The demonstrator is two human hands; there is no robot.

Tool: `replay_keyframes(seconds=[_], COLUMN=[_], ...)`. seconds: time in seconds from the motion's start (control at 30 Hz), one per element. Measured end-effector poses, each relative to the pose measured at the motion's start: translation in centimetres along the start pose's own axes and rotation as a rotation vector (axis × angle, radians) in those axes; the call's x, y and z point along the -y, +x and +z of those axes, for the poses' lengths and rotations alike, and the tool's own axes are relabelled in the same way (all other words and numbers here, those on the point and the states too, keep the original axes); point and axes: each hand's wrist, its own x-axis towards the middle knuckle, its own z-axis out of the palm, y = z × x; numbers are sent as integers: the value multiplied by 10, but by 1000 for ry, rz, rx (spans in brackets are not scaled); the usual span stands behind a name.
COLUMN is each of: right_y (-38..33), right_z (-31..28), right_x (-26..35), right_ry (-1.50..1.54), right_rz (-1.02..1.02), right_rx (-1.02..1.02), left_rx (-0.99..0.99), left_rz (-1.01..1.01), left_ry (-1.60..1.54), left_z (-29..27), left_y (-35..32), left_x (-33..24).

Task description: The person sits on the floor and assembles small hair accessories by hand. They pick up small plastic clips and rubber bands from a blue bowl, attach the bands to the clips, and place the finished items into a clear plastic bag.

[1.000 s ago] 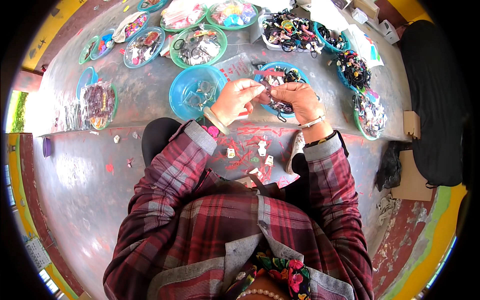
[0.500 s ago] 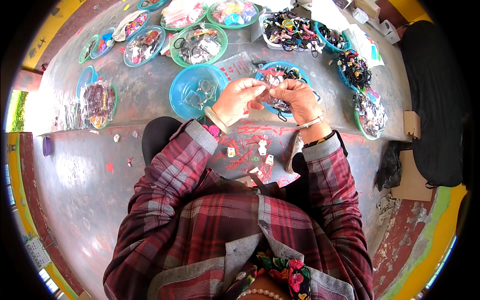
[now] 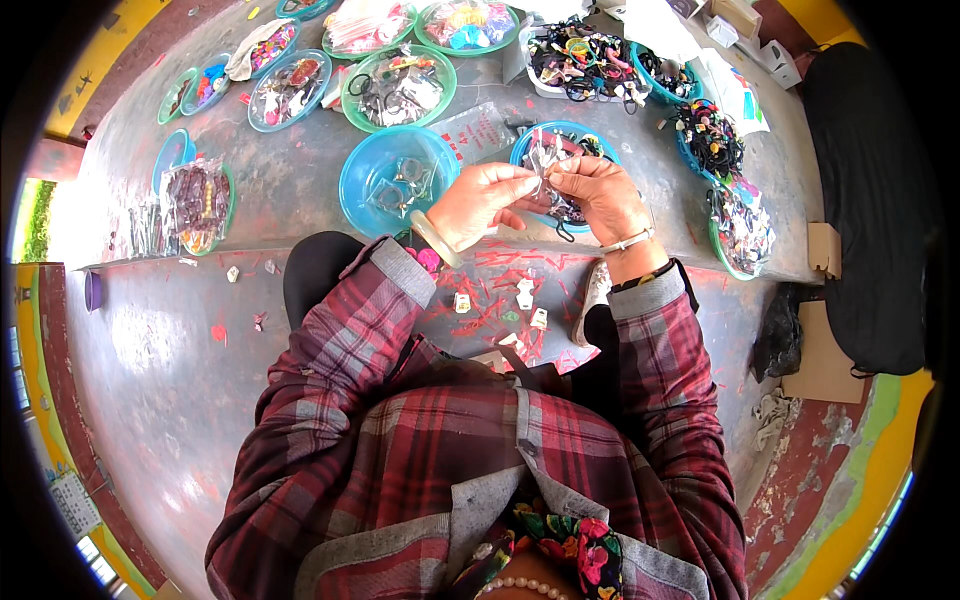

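Note:
My left hand (image 3: 478,208) and my right hand (image 3: 605,205) meet with fingertips pinched over the blue basin of hair ties (image 3: 590,143). Between them is a small clear plastic bag (image 3: 541,152), gripped by both hands; what it contains is too small to make out. Left of my hands stands a larger blue basin (image 3: 352,200), with a few clear packets (image 3: 392,195) at its bottom. A flat clear plastic bag (image 3: 478,130) with red print lies between the two basins.
Baskets of hair ties (image 3: 585,65) and other small goods ring the raised grey ledge. Red scraps (image 3: 490,290) and white cards (image 3: 525,293) litter the floor before me. A black covered bulk (image 3: 860,210) and cardboard (image 3: 825,350) stand at right.
The clear bag now stands up higher above my fingertips, where a reddish piece showed before. My right hand has shifted very slightly; both hands stay close together.

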Motion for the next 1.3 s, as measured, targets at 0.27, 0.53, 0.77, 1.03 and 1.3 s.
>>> replay_keyframes(seconds=[0.27, 0.53, 0.77, 1.03, 1.3], right_y=[1, 2, 2, -10, -4], right_z=[0, 0, 8, 37, 33], right_x=[-1, -6, -7, -11, -30], right_ry=[-22, -18, -34, -96, 112], right_rz=[-8, 19, -97, -34, 11], right_rx=[16, -6, -56, -79, -89], left_rx=[-28, -78, -463, -728, -651], left_rz=[52, 111, 407, 967, 1008], left_ry=[27, 185, 682, 1292, 1620], left_z=[-4, -2, -3, 1, 12], left_y=[1, 4, 5, 8, 7], left_x=[5, 7, 14, 1, 5])
